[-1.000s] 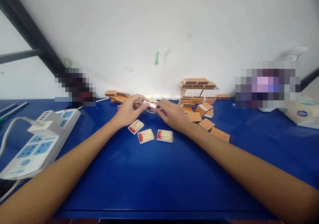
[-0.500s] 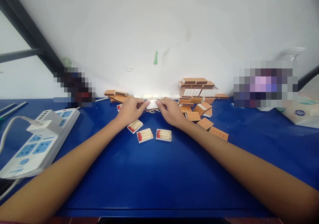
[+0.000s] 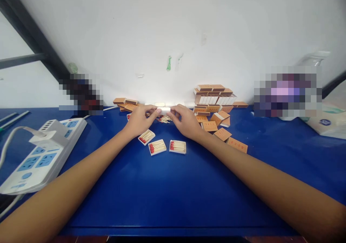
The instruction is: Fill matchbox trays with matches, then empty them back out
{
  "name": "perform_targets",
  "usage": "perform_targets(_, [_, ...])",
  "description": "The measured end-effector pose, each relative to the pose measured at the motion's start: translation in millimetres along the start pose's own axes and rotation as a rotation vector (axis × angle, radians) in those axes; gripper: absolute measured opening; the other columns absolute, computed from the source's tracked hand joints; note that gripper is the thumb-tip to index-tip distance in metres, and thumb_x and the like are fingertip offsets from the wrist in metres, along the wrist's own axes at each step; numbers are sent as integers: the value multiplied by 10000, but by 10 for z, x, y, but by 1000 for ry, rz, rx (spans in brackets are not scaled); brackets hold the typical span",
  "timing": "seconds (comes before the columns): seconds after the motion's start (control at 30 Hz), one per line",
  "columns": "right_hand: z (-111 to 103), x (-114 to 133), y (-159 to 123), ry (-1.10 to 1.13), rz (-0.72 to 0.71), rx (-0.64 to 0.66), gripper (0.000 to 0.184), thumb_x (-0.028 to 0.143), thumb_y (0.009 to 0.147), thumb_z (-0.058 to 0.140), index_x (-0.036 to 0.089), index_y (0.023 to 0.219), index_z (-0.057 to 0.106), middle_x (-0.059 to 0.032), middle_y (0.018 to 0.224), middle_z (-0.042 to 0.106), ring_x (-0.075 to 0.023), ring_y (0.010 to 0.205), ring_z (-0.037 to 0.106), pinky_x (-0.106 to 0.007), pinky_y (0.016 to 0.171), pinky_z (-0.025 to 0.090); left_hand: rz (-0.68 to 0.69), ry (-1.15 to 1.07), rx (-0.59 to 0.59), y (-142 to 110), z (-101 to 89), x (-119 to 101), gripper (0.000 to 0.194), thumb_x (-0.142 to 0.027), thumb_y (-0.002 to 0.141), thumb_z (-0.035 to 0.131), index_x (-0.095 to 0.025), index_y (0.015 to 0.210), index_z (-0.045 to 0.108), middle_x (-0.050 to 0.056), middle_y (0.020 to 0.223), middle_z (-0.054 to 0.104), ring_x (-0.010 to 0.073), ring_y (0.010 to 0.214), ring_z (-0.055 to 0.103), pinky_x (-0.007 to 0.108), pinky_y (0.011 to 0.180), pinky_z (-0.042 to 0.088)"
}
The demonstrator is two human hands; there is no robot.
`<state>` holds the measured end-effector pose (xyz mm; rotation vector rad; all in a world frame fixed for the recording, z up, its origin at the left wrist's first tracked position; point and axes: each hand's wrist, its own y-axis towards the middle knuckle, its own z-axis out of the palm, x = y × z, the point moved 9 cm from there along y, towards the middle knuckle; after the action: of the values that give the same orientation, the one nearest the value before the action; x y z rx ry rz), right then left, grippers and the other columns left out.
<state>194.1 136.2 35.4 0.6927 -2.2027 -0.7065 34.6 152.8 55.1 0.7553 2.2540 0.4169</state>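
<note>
Between my two hands, near the wall, is a white matchbox tray (image 3: 164, 110). My left hand (image 3: 142, 119) is closed on its left end, thumb and fingers pinching it. The right end is pinched by my right hand (image 3: 186, 120). Loose matches (image 3: 164, 119) lie in a pile just under and in front of the held tray. Nearer to me stand open trays of red-tipped matches: one tray (image 3: 146, 137) by my left wrist, a middle tray (image 3: 157, 147) and a right tray (image 3: 177, 146). What the held tray contains is hidden from this angle.
Stacked orange matchboxes (image 3: 213, 97) stand against the wall on the right, with several loose matchboxes (image 3: 222, 134) in front. More matchboxes (image 3: 125, 102) sit at the back left. A power strip (image 3: 45, 160) lies on the left of the blue table (image 3: 173, 192); a tissue pack (image 3: 328, 116) is far right.
The tray has tilted in my hands, so a narrower white side faces me. More of the loose match pile shows beneath it. The filled trays have stayed in place.
</note>
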Motion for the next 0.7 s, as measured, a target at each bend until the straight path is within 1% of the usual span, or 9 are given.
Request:
perform_targets(0.1, [-10,100,-46,-24,-76,37,193,277,1033,559,199,1158,682,-52,951,637,-186,835,600,-311,763,456,-29,-107,26,-38,-11,52,306,-456,972,643,-210,1096,774,55,1069,804,204,926,729,321,793,553])
perform_targets(0.2, [-44,176,-96,-65,-129,37,241,244,1050,513,221,1216,686,-67,1008,648,-192,884,623,-314,768,476,-33,-151,45,-64,-26,63,320,-430,907,741,-230,1157,756,54,1128,790,204,968,728,332,828,569])
perform_targets(0.33, [-69,215,-161,-85,-155,23,293,179,1048,461,228,1243,673,-77,1062,659,-191,914,641,-305,750,491,22,-127,25,-79,-57,-3,464,-356,817,848,-250,1252,727,60,1121,774,219,1014,709,368,872,571])
perform_targets(0.4, [-70,216,-190,-80,-148,29,302,166,1039,461,225,1263,655,-73,1070,659,-180,875,639,-295,723,488,82,-77,13,-88,-70,-60,446,-328,806,861,-260,1230,741,58,1090,761,221,998,696,383,870,564])
perform_targets(0.47, [-81,209,-209,-85,-124,26,289,167,1029,474,215,1256,647,-66,1054,658,-164,801,623,-291,699,478,136,-27,-4,-94,-100,-96,385,-307,815,853,-259,1184,756,56,1065,748,219,973,684,392,871,554])
perform_targets(0.53, [-101,196,-214,-111,-87,9,261,178,1017,495,200,1226,651,-60,1025,659,-152,739,597,-296,692,463,152,25,-49,-81,-179,-77,339,-306,836,831,-245,1162,756,61,1066,741,221,977,675,394,884,543])
perform_targets(0.6, [-88,192,-203,-148,-59,18,198,215,1008,536,199,1152,672,-59,1009,661,-157,750,593,-300,694,446,115,86,-111,-35,-306,6,326,-321,856,806,-224,1161,749,74,1084,742,226,981,672,394,898,533])
perform_targets(0.7, [21,194,-160,-199,-55,100,122,306,987,631,208,1020,694,-63,1020,657,-189,874,619,-300,712,427,-18,171,-171,101,-502,222,340,-304,841,792,-203,1163,750,95,1104,751,239,959,678,400,906,525])
